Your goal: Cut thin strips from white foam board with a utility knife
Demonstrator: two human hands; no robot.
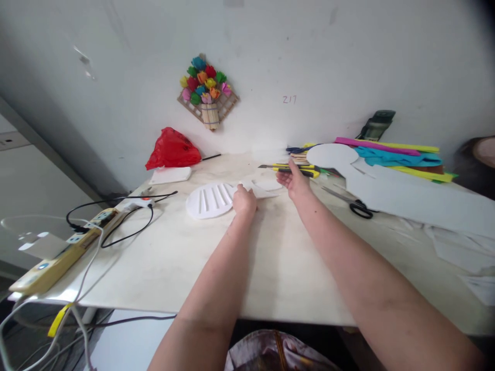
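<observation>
My right hand (pixel 294 181) is closed on a yellow and black utility knife (pixel 281 168), held above the table with its blade out and pointing left. My left hand (pixel 244 200) has its fingers pinched on a white paper piece (pixel 263 192) with a pointed right end. Just left of that hand lies a white oval card (pixel 195 205) with several narrow white strips standing across it. Whether the left fingers also touch the oval cannot be made out. Beyond the paper piece, partly behind my right hand, is another small white piece (pixel 269 184).
Black-handled scissors (pixel 360 208) lie right of my right arm, beside white card sheets (pixel 417 203) and coloured paper strips (pixel 402 154). Back left are a red plastic bag (pixel 172 149) and a white flat box (pixel 170 175). A power strip (pixel 62 252) with cables lines the left edge.
</observation>
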